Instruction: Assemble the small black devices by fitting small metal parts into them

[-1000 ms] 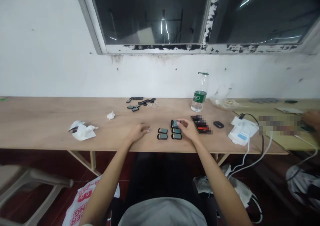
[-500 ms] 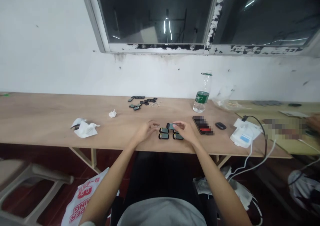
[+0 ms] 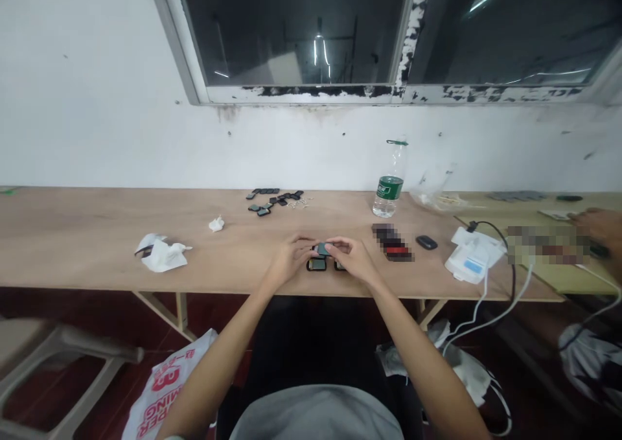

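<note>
My left hand (image 3: pixel 291 257) and my right hand (image 3: pixel 354 257) meet above the near part of the table. Between their fingertips is a small flat rectangular piece with a grey-green face and black frame (image 3: pixel 322 250). The right thumb lies over its face, while the left fingers grip its left end. Just below the hands, a similar framed piece (image 3: pixel 317 265) lies on the tabletop. Another one (image 3: pixel 339 266) is partly covered by my right hand. Any pieces directly beneath the fingers are hidden.
Several dark framed pieces (image 3: pixel 265 208) and tiny white bits (image 3: pixel 297 203) lie farther back. A water bottle (image 3: pixel 387 197), a blurred-out phone-like object (image 3: pixel 392 242), a black oval case (image 3: pixel 426 242) and a cabled white packet (image 3: pixel 473 255) stand rightward. Crumpled tissue (image 3: pixel 165 253) lies left. Another person's hand (image 3: pixel 595 223) is far right.
My left hand has moved right and closed on the framed piece. My right hand has brought that piece slightly left and down, toward the left fingers.
</note>
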Action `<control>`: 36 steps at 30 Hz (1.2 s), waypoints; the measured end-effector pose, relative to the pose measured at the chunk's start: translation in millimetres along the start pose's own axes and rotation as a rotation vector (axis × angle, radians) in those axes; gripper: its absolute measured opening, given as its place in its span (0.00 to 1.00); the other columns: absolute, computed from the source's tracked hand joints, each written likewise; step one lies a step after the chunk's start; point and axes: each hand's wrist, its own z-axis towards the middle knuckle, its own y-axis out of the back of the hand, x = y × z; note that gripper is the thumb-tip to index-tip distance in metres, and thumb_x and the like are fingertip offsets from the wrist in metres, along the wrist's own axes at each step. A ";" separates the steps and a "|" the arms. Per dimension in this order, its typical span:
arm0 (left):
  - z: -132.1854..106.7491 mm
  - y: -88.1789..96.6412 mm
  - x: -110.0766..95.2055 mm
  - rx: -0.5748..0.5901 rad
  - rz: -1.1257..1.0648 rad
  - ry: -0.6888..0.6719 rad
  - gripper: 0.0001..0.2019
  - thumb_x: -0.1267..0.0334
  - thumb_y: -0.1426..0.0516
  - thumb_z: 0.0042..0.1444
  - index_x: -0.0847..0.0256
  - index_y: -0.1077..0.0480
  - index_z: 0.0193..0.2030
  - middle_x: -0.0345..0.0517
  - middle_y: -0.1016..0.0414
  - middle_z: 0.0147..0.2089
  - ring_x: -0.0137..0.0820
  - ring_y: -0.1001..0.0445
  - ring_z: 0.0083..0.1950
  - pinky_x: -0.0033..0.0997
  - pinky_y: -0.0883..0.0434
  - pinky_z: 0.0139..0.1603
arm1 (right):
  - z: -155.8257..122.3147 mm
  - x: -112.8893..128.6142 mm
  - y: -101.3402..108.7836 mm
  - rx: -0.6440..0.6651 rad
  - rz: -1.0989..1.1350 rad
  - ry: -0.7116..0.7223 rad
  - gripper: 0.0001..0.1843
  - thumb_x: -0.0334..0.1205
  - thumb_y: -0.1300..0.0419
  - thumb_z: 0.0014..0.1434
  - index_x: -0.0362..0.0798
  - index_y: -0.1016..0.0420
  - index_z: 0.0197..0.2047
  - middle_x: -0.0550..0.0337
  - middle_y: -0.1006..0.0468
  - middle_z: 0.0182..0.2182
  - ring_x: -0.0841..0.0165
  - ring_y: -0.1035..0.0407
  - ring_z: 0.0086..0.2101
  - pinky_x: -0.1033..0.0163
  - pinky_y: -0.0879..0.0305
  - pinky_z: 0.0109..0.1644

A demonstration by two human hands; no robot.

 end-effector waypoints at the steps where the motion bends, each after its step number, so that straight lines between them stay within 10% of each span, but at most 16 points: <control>1: 0.1 -0.8 -0.1 -0.005 -0.042 0.033 0.13 0.56 0.39 0.62 0.57 0.20 0.50 0.50 0.22 0.54 0.42 0.24 0.56 0.43 0.29 0.61 | -0.2 0.7 -0.3 0.004 -0.005 0.003 0.21 0.53 0.34 0.56 0.45 0.19 0.46 0.50 0.16 0.38 0.60 0.21 0.36 0.59 0.23 0.37; 13: 1.2 -6.4 6.1 -0.052 -0.479 0.388 0.19 0.61 0.28 0.38 0.64 0.23 0.37 0.49 0.18 0.35 0.40 0.19 0.39 0.38 0.21 0.42 | -3.3 7.4 -5.6 0.069 -0.021 0.068 0.17 0.49 0.33 0.57 0.46 0.18 0.44 0.51 0.15 0.41 0.58 0.21 0.42 0.56 0.24 0.48; 21: 18.9 -3.3 -2.4 0.017 0.001 0.055 0.16 0.59 0.34 0.53 0.57 0.21 0.49 0.48 0.20 0.48 0.36 0.23 0.44 0.34 0.25 0.45 | 4.1 1.6 -4.3 -0.059 -0.023 0.056 0.22 0.52 0.35 0.58 0.45 0.20 0.49 0.50 0.16 0.40 0.59 0.21 0.39 0.56 0.24 0.44; 36: 61.2 -25.8 73.1 0.218 0.162 0.209 0.13 0.56 0.36 0.52 0.61 0.20 0.41 0.49 0.17 0.39 0.37 0.22 0.38 0.33 0.27 0.38 | 7.2 14.6 54.9 -0.166 -0.110 0.132 0.24 0.59 0.45 0.65 0.48 0.22 0.48 0.50 0.19 0.46 0.60 0.23 0.44 0.59 0.26 0.44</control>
